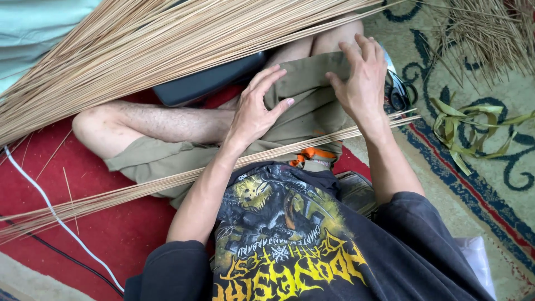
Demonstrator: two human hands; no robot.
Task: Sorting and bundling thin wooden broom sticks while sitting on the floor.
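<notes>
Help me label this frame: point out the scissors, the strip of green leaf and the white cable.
scissors [399, 95], head view, on the dark handle loops.
green leaf strip [467, 120], head view, on its middle fold.
white cable [50, 209], head view, mid-length on the red mat.

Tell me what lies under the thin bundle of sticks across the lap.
Under the thin bundle of sticks show both forearms, the olive shorts, an orange strap and the red mat. The left hand and right hand rest on the shorts beyond it. Anything directly beneath the sticks is covered.

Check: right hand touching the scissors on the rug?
Apart. The head view shows the right hand flat on the khaki shorts; the scissors lie just beyond, rug visible between.
</notes>
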